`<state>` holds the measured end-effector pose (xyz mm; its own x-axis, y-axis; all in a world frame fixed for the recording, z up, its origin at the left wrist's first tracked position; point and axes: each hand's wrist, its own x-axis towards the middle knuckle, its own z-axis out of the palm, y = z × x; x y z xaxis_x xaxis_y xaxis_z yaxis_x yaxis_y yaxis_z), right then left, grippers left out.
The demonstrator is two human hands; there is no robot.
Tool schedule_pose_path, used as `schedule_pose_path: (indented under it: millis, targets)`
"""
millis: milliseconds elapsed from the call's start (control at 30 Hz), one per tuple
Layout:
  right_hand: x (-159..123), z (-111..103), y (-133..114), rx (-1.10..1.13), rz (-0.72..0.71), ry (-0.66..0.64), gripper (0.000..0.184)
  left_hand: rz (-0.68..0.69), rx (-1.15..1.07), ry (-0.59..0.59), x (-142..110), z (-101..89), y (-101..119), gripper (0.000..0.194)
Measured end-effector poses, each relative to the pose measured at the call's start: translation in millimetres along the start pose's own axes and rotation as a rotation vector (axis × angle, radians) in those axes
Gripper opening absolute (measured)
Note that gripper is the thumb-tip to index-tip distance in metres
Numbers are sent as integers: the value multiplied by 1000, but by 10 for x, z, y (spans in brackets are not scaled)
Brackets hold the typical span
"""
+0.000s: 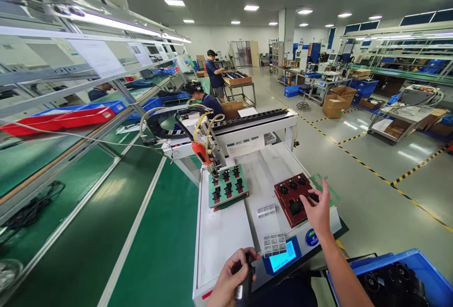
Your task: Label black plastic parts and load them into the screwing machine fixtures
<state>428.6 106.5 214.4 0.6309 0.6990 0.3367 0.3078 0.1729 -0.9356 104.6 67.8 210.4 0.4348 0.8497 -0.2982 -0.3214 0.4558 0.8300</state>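
At six o'clock, nearest, the left hand (228, 276) wraps around one black plastic part (247, 281). At four o'clock, one blue bin (421, 257) holds several black components (389, 282). Two label sheets (274, 243) lie at five o'clock, the nearer beside one lit screen (283, 257). Between four and five, the right hand (318, 210), thumb and fingers spread, is at one red fixture (294, 222) with three black pieces (293, 183) in its far row; I cannot tell whether it grips anything. Farther, at six, one green fixture (230, 199) carries six black assemblies (228, 188). Beyond, around eleven, are two people (214, 78).
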Motion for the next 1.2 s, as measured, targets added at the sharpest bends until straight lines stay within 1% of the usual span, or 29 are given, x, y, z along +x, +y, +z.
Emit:
schedule_pose_path:
  millis: [33,67,100,133,233,267,333,367,400,467,500,567,633,733,800,967,1200]
  targets:
    - [-20,37,-134,62,51,-2,102,11,62,-28,41,39,-4,39]
    - [-53,83,-259,129,100,-28,108,24,117,-54,82,86,-10,37]
    - [-100,136,-373,195,142,-70,110,40,156,-80,121,139,-19,36]
    - [-162,193,-475,257,178,-118,110,57,177,-105,157,194,-30,40]
    - [-408,356,-706,411,258,-279,101,103,191,-178,236,342,-70,69]
    - [-497,400,-761,458,275,-335,95,116,193,-179,248,369,-83,76]
    - [-662,463,-841,526,275,-416,81,160,196,-139,249,372,-108,83]
    - [-729,479,-868,528,255,-427,76,202,194,-97,239,350,-116,85]
    - [-783,486,-890,507,227,-411,73,253,196,-46,224,316,-121,86]
    - [-851,469,-923,438,199,-361,73,358,237,46,186,230,-114,84]
    - [-868,450,-940,425,223,-356,76,399,274,86,167,190,-102,80]
    - [-884,400,-981,484,346,-408,82,448,350,149,138,131,-67,70]
    - [-896,361,-1027,594,494,-513,88,477,392,190,126,108,-30,63]
    - [-935,359,-1072,670,630,-632,94,501,420,214,135,114,-3,55]
    - [-969,395,-1073,661,666,-668,95,517,435,217,148,120,-8,53]
    - [-1003,490,-1037,603,655,-657,99,535,431,216,159,121,-33,53]
    - [-959,491,-1041,510,635,-673,101,508,429,211,152,144,-4,52]
